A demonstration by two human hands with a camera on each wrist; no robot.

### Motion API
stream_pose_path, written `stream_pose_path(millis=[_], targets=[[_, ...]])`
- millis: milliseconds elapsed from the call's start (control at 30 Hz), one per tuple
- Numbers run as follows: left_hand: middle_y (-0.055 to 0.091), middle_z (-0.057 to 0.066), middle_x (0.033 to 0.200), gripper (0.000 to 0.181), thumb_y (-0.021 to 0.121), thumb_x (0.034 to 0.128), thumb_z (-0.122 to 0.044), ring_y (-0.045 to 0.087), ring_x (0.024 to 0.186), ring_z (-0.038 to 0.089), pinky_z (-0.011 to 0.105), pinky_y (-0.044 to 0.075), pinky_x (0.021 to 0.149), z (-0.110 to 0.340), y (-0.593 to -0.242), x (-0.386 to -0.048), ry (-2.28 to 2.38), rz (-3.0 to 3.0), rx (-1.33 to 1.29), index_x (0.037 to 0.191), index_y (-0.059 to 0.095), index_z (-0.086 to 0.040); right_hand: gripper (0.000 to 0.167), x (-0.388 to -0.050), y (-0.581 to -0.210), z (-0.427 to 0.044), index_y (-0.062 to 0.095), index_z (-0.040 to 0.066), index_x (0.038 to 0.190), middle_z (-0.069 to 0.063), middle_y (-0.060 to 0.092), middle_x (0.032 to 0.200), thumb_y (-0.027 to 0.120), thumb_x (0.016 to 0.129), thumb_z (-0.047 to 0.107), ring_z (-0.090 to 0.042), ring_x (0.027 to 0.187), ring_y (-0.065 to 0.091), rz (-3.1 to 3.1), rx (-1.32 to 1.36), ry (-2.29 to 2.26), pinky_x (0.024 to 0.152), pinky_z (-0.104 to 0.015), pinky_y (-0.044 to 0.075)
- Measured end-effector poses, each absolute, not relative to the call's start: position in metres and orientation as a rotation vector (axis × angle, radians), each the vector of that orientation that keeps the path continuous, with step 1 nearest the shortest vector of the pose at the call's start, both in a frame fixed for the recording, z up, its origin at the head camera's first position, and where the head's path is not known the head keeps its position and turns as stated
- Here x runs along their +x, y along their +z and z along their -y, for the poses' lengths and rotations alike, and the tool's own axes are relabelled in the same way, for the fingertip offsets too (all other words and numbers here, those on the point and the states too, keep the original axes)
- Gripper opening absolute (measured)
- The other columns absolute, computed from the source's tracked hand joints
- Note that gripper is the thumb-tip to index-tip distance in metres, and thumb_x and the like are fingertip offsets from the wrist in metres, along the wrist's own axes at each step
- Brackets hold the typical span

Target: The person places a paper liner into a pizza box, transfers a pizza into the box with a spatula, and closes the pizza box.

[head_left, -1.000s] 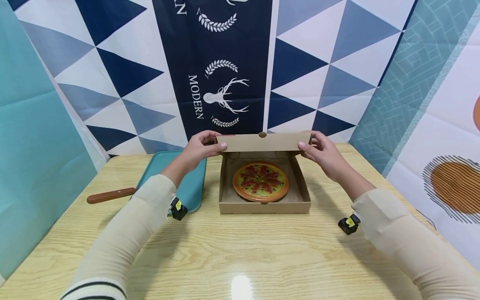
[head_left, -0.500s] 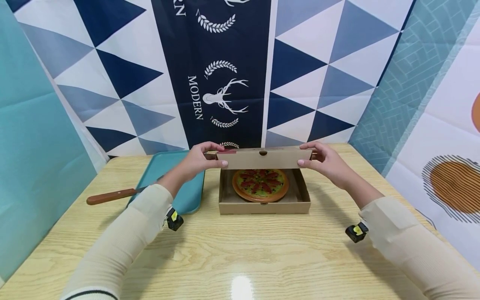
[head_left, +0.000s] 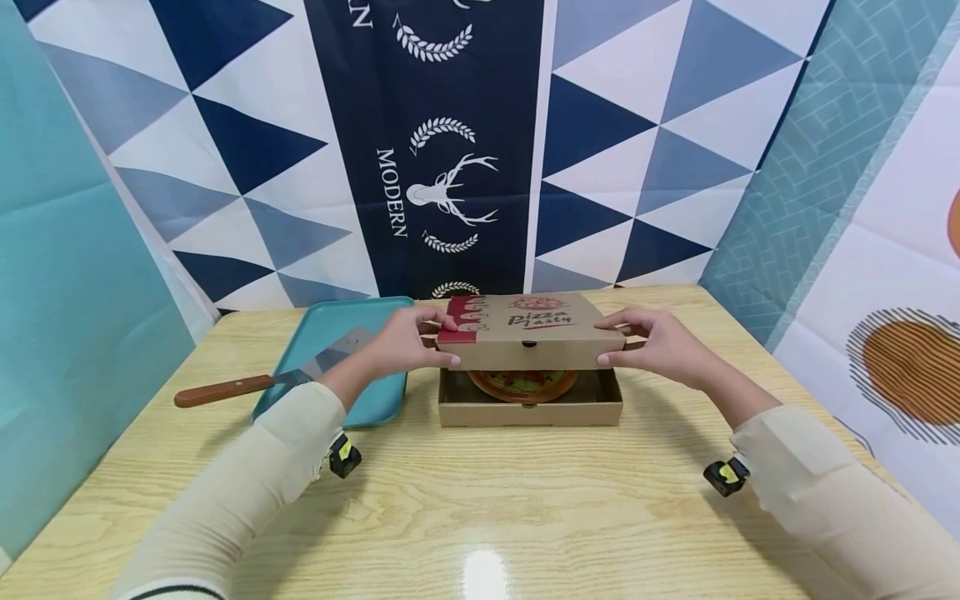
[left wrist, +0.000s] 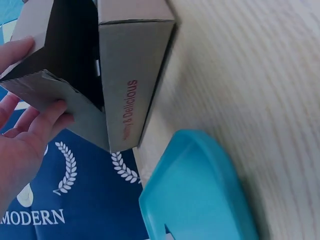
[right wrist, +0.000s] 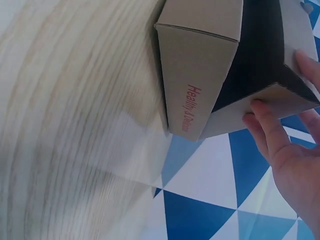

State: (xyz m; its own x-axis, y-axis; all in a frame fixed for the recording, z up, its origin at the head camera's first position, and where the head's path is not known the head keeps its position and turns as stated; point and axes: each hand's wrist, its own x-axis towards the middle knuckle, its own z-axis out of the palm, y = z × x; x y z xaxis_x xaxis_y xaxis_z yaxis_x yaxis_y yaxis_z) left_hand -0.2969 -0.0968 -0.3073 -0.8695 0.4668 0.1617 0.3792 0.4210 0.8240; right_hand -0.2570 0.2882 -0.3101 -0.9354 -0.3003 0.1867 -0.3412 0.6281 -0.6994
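A brown cardboard pizza box [head_left: 480,415] sits on the table, its printed lid [head_left: 517,333] tilted partway down over the base. Gripping the lid's front left corner is my left hand [head_left: 408,340], thumb on the front flap and fingers along the side. My right hand [head_left: 660,346] grips the front right corner in the same way. Under the lid, the front part of a pizza [head_left: 525,385] shows inside the base; the rest is hidden. Both wrist views show fingers against the lid's side flaps [left wrist: 75,107], with a dark gap between lid and base.
Left of the box lies a teal tray [head_left: 382,400]. A pizza server with a wooden handle [head_left: 225,391] rests across it, its handle sticking out over the table's left side. A patterned cloth backdrop [head_left: 450,167] stands behind the table [head_left: 525,500].
Both hands have brought the lid down and towards me, from nearly upright to low over the base. Its printed top now shows, and most of the pizza is covered.
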Motion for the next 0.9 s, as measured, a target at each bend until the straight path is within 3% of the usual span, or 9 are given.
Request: stream_pose_path(millis=[267, 533, 900], targets=[[0.057, 0.007, 0.115, 0.039, 0.086, 0.0735, -0.013, 0.058, 0.107, 0.029, 0.038, 0.053, 0.089, 0.092, -0.317, -0.291, 1.316, -2.676, 0.875, 0.106, 0.066, -0.007, 0.055, -0.251, -0.314, -0.281, 0.062, -0.005, 0.124, -0.024, 0.051, 0.133, 0.085, 0.076, 0.011, -0.038, 0.114, 0.055, 2.782, 0.611, 1.136, 0.078, -0.033, 0.056], [0.055, 0.004, 0.115, 0.04, 0.088, 0.0719, -0.014, 0.052, 0.111, 0.024, 0.035, 0.053, 0.088, 0.09, -0.327, -0.288, 1.14, -2.763, 0.939, 0.106, 0.068, -0.01, 0.054, -0.247, -0.321, -0.276, 0.063, -0.006, 0.118, -0.023, 0.055, 0.125, 0.087, 0.072, 0.01, -0.038, 0.109, 0.056, 2.782, 0.659, 1.016, 0.077, -0.038, 0.057], [0.061, 0.003, 0.113, 0.044, 0.087, 0.0736, -0.022, 0.054, 0.105, 0.019, 0.035, 0.049, 0.092, 0.089, -0.323, -0.28, 0.82, -2.904, 1.039, 0.111, 0.068, -0.01, 0.045, -0.243, -0.323, -0.274, 0.065, -0.004, 0.108, -0.017, 0.061, 0.113, 0.087, 0.071, 0.007, -0.031, 0.098, 0.059, 2.784, 0.75, 0.848, 0.076, -0.04, 0.057]])
